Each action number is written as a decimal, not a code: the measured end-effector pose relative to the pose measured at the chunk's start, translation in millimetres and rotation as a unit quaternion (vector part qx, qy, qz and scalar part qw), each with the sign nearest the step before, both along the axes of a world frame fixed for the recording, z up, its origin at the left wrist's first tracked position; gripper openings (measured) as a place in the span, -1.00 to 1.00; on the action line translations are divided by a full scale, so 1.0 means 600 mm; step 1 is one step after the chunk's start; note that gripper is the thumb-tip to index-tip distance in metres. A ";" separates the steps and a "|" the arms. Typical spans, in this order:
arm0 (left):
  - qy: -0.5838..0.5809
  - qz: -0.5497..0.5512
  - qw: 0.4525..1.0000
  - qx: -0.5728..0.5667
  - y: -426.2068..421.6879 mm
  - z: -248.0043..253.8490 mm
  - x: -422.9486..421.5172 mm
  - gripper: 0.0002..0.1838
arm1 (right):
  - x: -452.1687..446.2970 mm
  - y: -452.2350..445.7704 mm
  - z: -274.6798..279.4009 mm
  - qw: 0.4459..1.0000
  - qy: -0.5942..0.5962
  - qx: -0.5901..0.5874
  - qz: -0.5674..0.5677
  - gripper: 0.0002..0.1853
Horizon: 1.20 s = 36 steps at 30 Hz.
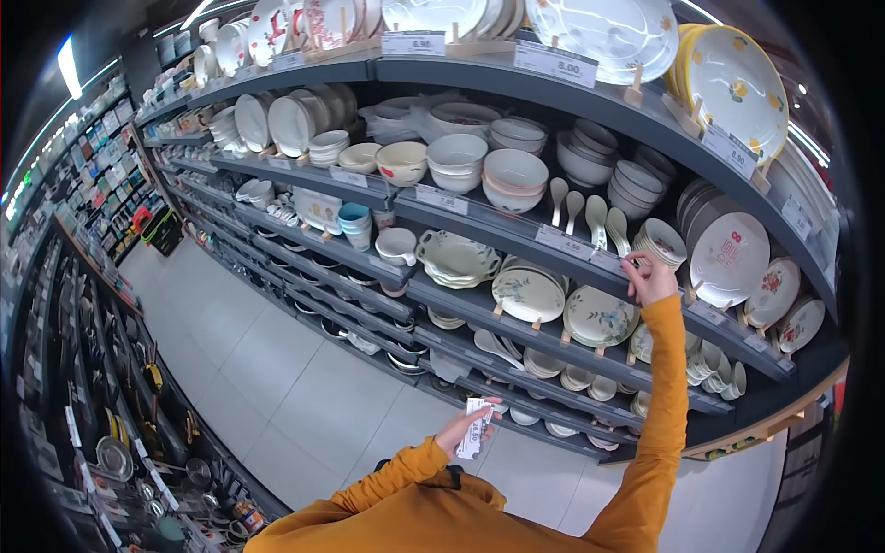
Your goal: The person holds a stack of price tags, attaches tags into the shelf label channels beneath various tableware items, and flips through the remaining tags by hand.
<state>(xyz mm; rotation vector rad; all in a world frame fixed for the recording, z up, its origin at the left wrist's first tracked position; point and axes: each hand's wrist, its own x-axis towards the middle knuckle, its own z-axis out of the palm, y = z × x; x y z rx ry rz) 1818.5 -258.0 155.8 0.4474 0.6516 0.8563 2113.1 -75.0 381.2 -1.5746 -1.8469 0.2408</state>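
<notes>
My left hand (461, 429) is closed around a white price label (476, 428) with printed digits, held low over the floor. My right hand (651, 277) reaches up to the edge of a dark shelf, its fingers bent at the label strip (608, 262). Whether those fingers grip anything is too small to tell. Just above it stands a stack of small patterned bowls (661, 241). White ceramic spoons (597, 221) lie to the left of that stack. Plates with a red design (729, 259) stand upright to the right.
Bowls (456, 162) and serving dishes (528, 294) fill the curved shelves. Yellow-rimmed plates (737, 92) stand on the top shelf. Another rack with pans and utensils (115, 458) runs along the left. Between them lies a tiled floor (304, 401).
</notes>
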 end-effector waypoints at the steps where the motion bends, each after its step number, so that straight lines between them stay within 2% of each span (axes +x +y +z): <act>1: 0.000 0.000 1.000 -0.003 -0.006 0.001 -0.006 -0.60 | 0.004 0.003 0.008 0.999 -0.018 -0.032 0.002 -0.79; 6: -0.018 0.007 1.000 -0.004 -0.043 0.008 -0.045 -0.60 | 0.024 0.023 0.024 0.995 0.045 -0.055 0.068 -0.81; 9: -0.001 0.025 1.000 0.002 -0.069 0.023 -0.076 -0.59 | 0.017 0.016 0.030 0.988 0.132 0.037 0.074 -0.84; 10: 0.004 0.045 0.999 0.009 -0.079 0.018 -0.084 -0.58 | 0.016 0.003 0.027 0.988 0.122 0.089 0.045 -0.86; 13: 0.028 0.097 0.994 0.035 -0.092 0.003 -0.109 -0.55 | -0.046 -0.088 -0.021 0.970 0.222 0.092 0.043 -0.87; 14: 0.040 0.114 0.992 0.042 -0.098 -0.004 -0.115 -0.55 | -0.086 -0.138 -0.059 0.962 0.256 0.059 0.075 -0.86; 15: 0.051 0.131 0.989 0.049 -0.106 -0.011 -0.119 -0.54 | -0.132 -0.192 -0.108 0.958 0.277 -0.034 0.060 -0.86; 16: 0.056 0.139 0.988 0.041 -0.115 -0.016 -0.123 -0.54 | -0.170 -0.233 -0.178 0.933 0.320 -0.085 0.138 -0.84; 17: 0.062 0.145 0.987 0.033 -0.125 -0.019 -0.125 -0.54 | -0.220 -0.286 -0.247 0.906 0.374 -0.172 0.100 -0.82; 18: 0.069 0.149 0.986 0.025 -0.134 -0.021 -0.125 -0.53 | -0.263 -0.338 -0.300 0.903 0.360 -0.214 0.099 -0.81; 20: 0.089 0.157 0.983 0.016 -0.154 -0.041 -0.116 -0.55 | -0.327 -0.431 -0.397 0.852 0.437 -0.285 0.032 -0.83; 21: 0.142 0.101 0.985 0.009 -0.165 -0.048 -0.121 -0.58 | -0.344 -0.469 -0.419 0.806 0.484 -0.342 -0.004 -0.86; 22: 0.162 0.107 0.981 0.004 -0.178 -0.056 -0.110 -0.59 | -0.354 -0.502 -0.437 0.771 0.535 -0.345 -0.004 -0.79; 23: 0.183 0.111 0.977 -0.002 -0.194 -0.064 -0.100 -0.59 | -0.359 -0.531 -0.457 0.764 0.537 -0.356 -0.022 -0.78; 25: 0.151 0.031 0.988 0.002 -0.221 -0.078 -0.097 -0.59 | -0.354 -0.578 -0.458 0.739 0.541 -0.400 -0.033 -0.76; 28: 0.129 -0.054 0.990 -0.009 -0.251 -0.079 -0.079 -0.58 | -0.317 -0.617 -0.464 0.779 0.470 -0.414 -0.002 -0.75; 31: 0.105 -0.087 0.990 -0.034 -0.271 -0.086 -0.049 -0.57 | -0.254 -0.633 -0.447 0.808 0.428 -0.396 0.088 -0.72; 32: 0.094 -0.088 0.991 -0.042 -0.277 -0.088 -0.036 -0.57 | -0.221 -0.625 -0.436 0.819 0.381 -0.423 0.073 -0.70; 34: 0.096 -0.068 0.992 -0.040 -0.296 -0.095 0.001 -0.57 | -0.137 -0.603 -0.435 0.871 0.337 -0.356 0.008 -0.73; 36: 0.117 -0.023 0.993 -0.019 -0.331 -0.110 0.060 -0.59 | -0.028 -0.561 -0.436 0.898 0.338 -0.282 -0.021 -0.76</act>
